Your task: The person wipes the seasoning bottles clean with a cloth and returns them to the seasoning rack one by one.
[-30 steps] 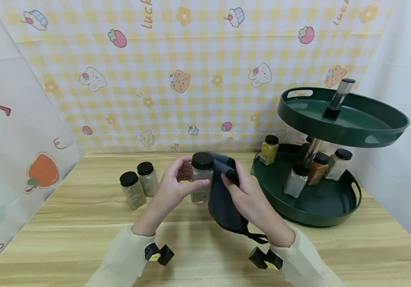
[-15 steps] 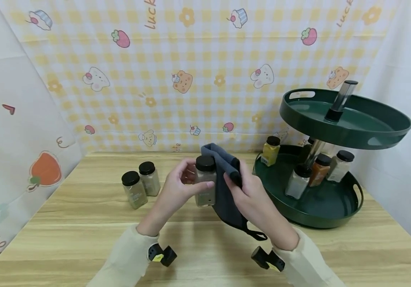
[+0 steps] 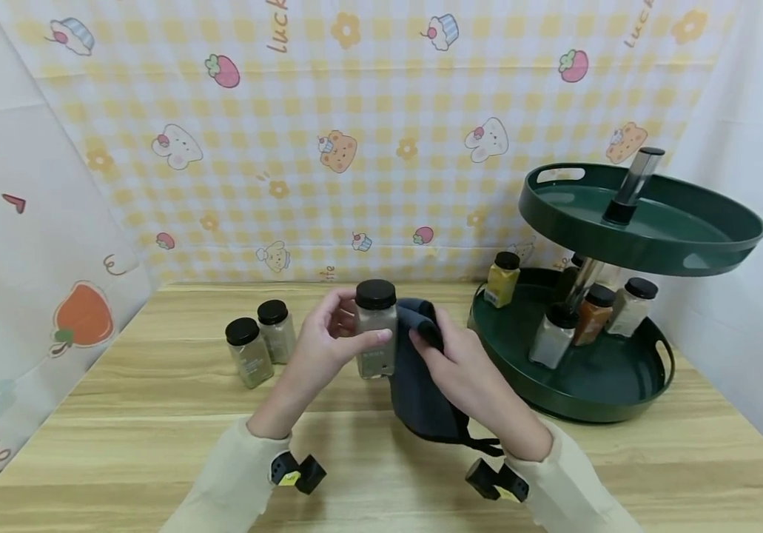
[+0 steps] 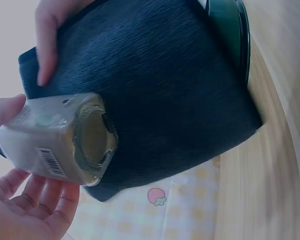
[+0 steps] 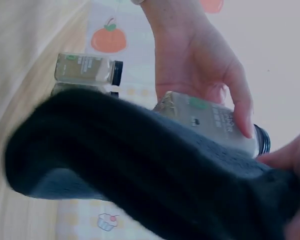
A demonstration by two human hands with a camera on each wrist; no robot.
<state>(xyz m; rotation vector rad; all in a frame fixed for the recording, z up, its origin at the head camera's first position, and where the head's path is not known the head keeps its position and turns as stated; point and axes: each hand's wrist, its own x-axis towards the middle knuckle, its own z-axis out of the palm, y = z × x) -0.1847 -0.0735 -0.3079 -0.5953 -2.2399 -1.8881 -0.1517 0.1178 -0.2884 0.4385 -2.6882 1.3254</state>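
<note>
My left hand (image 3: 328,337) grips a square clear spice jar (image 3: 376,340) with a black lid, thumb across its front and fingers behind. The jar is held upright above the table; its base and barcode face the left wrist view. My right hand (image 3: 457,363) pinches a dark grey-blue cloth (image 4: 155,90), which hangs down against the jar's right side. A black loop dangles from the cloth's lower corner. In the right wrist view the cloth covers part of the jar (image 5: 210,122). Two more spice jars, a nearer one (image 3: 250,354) and a farther one (image 3: 277,332), stand left of my left hand.
A green two-tier round rack (image 3: 567,400) stands at the right. Its lower tray bears several spice jars, among them a yellow one (image 3: 502,281) and an orange one (image 3: 593,317). The upper tray (image 3: 641,244) overhangs them. A patterned cloth backdrop (image 3: 381,185) closes off the table's rear.
The cloth has gone up along the jar and come back down, its top fold now lower than half a second ago. The jar has shifted slightly left and up since then, still in my left hand.
</note>
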